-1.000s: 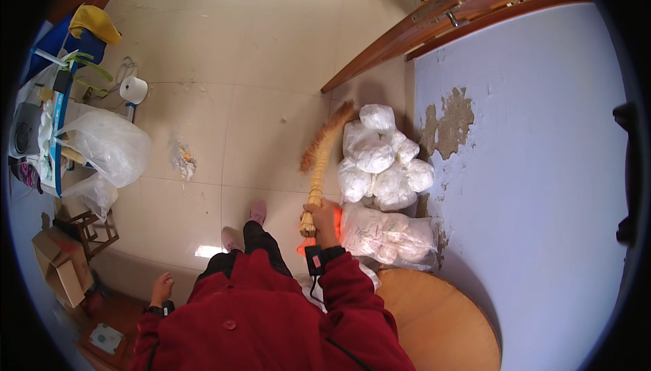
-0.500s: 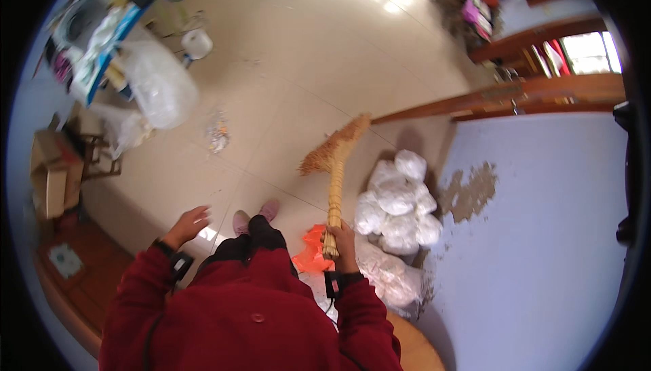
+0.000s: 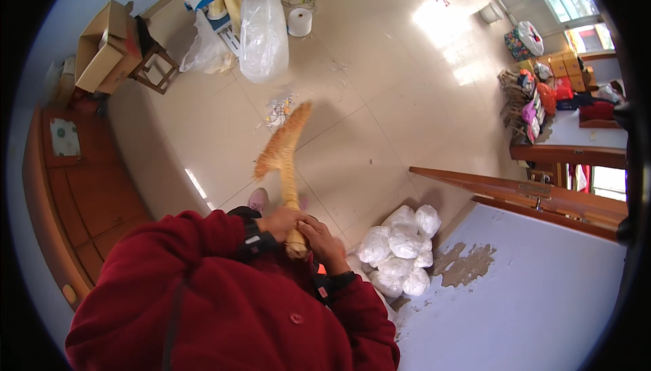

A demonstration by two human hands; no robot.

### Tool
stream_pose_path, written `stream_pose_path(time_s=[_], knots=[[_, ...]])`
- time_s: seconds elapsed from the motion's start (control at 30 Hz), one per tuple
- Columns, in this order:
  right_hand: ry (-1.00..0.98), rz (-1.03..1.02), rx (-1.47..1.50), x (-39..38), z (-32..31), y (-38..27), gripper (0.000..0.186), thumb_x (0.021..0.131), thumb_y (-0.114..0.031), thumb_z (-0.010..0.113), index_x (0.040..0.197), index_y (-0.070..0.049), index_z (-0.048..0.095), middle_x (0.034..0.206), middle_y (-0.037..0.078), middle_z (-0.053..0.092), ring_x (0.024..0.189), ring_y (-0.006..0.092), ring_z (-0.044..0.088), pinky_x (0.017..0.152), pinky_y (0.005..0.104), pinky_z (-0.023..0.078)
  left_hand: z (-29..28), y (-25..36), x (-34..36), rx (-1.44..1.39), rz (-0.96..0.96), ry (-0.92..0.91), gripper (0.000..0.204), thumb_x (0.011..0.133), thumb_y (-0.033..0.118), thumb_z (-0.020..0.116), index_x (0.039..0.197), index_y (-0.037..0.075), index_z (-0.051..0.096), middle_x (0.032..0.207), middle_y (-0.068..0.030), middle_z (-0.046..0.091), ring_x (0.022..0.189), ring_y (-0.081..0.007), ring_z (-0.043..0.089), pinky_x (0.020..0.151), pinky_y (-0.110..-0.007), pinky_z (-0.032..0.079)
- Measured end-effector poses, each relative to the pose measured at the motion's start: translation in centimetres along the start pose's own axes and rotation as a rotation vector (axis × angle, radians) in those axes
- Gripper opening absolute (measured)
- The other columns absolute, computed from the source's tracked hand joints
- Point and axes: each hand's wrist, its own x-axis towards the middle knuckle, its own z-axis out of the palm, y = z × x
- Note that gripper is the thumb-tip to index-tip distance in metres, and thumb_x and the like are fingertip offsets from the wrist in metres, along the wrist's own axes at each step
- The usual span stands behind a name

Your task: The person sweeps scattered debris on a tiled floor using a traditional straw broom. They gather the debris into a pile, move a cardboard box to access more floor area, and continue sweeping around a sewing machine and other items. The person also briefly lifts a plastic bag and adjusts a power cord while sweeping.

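A short straw broom is held in front of me, its brush end pointing away and its bound handle toward my body. Fingers of my left hand are wrapped round the handle. Close against it, my right hand grips the same handle near its butt end. Beyond the brush, or partly behind it, lies a small heap of litter scraps on the tiled floor. Whether the bristles touch the floor I cannot tell.
White stuffed plastic bags are piled by the wall at right, near an open wooden door. A clear plastic bag hangs from a blue-edged table at the far left. A cardboard box, a wooden stool and a wooden cabinet line the left.
My left hand, earlier apart and empty, has come over and closed on the broom handle beside my right. The broom has swung left toward the litter, and the view has turned.
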Motion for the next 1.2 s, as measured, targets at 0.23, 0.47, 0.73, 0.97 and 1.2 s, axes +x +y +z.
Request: stream_pose_path(time_s=[0.23, 0.47, 0.73, 0.97, 1.2], knots=[[0.117, 0.441, 0.113, 1.3, -6.9, 5.4, 0.051, 0.093, -0.020, 0.054, 0.137, 0.000, 0.042, 0.078, 0.014, 0.064, 0.058, 0.0207, 0.064, 0.045, 0.0302, 0.051, -11.2, 0.4, -3.6, -0.101, 0.142, 0.494, 0.016, 0.089, 0.016, 0.050, 0.091, 0.000, 0.050, 0.074, -0.0117, 0.059, 0.060, -0.0231, 0.060, 0.055, -0.037, 0.054], [0.477, 0.665, 0.001, -7.8, -21.9, 13.7, 0.049, 0.090, -0.014, 0.049, 0.136, 0.001, 0.041, 0.080, 0.018, 0.063, 0.058, 0.0245, 0.064, 0.042, 0.0342, 0.051, -20.6, 0.1, 8.5, -0.381, 0.164, 0.363, 0.013, 0.086, 0.011, 0.056, 0.084, 0.004, 0.045, 0.061, -0.0125, 0.056, 0.047, -0.0244, 0.056, 0.043, -0.036, 0.049], [0.651, 0.913, 0.083, -18.2, -29.7, 18.4, 0.049, 0.086, -0.012, 0.049, 0.133, 0.001, 0.044, 0.075, 0.014, 0.060, 0.056, 0.0255, 0.064, 0.042, 0.0378, 0.052, -5.3, 4.2, 21.2, -0.315, 0.112, 0.258, 0.018, 0.084, 0.009, 0.060, 0.095, 0.006, 0.046, 0.067, -0.0107, 0.054, 0.054, -0.0246, 0.058, 0.049, -0.038, 0.051], [0.524, 0.821, 0.153, -15.3, -30.4, 17.1, 0.051, 0.090, -0.013, 0.049, 0.137, 0.002, 0.038, 0.080, 0.018, 0.061, 0.059, 0.0258, 0.064, 0.045, 0.0377, 0.054, 8.9, 11.4, 24.9, -0.074, 0.244, 0.156, 0.045, 0.082, 0.001, 0.059, 0.116, 0.015, 0.033, 0.081, -0.0082, 0.047, 0.055, -0.0216, 0.055, 0.042, -0.037, 0.048], [0.595, 0.710, 0.206, -13.2, -32.2, 14.5, 0.048, 0.090, -0.011, 0.050, 0.136, 0.001, 0.042, 0.082, 0.017, 0.063, 0.059, 0.0233, 0.065, 0.043, 0.0330, 0.053, 13.5, 12.4, 18.3, -0.039, 0.224, 0.060, 0.037, 0.082, 0.000, 0.057, 0.109, 0.008, 0.034, 0.077, -0.0096, 0.047, 0.052, -0.0193, 0.054, 0.040, -0.037, 0.047]])
